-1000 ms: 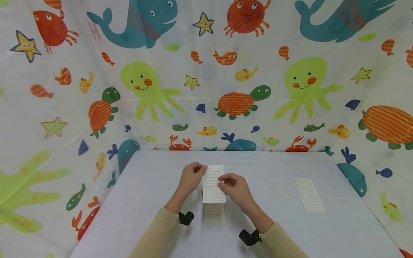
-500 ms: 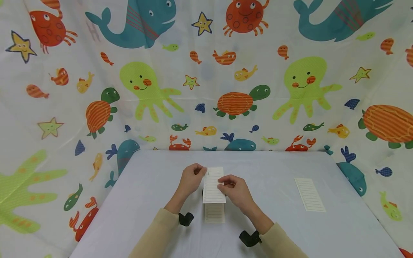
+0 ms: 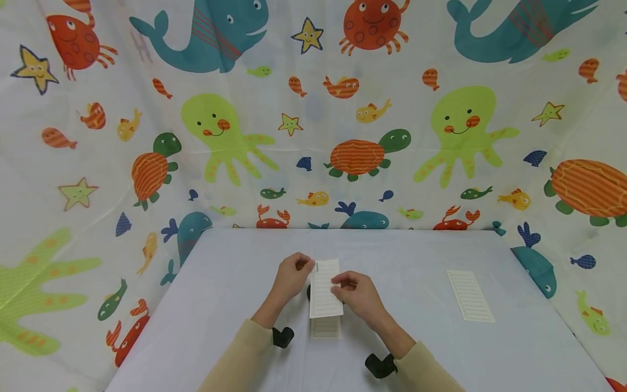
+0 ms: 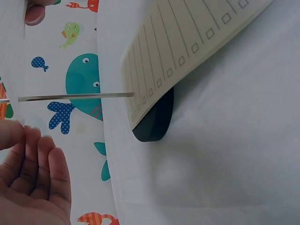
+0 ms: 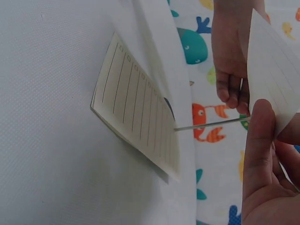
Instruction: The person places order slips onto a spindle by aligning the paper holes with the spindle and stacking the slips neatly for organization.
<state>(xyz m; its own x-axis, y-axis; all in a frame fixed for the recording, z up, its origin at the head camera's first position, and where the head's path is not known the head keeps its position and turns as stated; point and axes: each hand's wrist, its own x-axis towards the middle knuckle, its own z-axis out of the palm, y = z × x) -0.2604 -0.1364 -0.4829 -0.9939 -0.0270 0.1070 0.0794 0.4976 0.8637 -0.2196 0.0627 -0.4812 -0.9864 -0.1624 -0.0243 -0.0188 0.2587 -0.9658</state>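
A lined checklist slip (image 3: 324,296) is held level above the table, pierced near its far end by a thin upright metal spike (image 4: 75,97). The spike's tip pokes out through the slip's upper face. My left hand (image 3: 292,275) pinches the slip's far left corner. On the right edge, about halfway along, my right hand (image 3: 360,294) grips it between thumb and fingers. Lower on the same spike lies a small stack of similar slips (image 5: 133,93), partly hidden in the head view. Its dark round base (image 4: 157,117) shows from under the stack.
Another lined slip (image 3: 471,296) lies flat on the white-covered table (image 3: 416,348) to the right. A curtain (image 3: 303,125) printed with sea animals hangs behind and at both sides. Black wrist cameras (image 3: 379,366) sit on both wrists.
Both hands have lowered the slip slightly and drawn it a little nearer. The spike's tip, not seen a second ago, now sticks out through the slip's far end.
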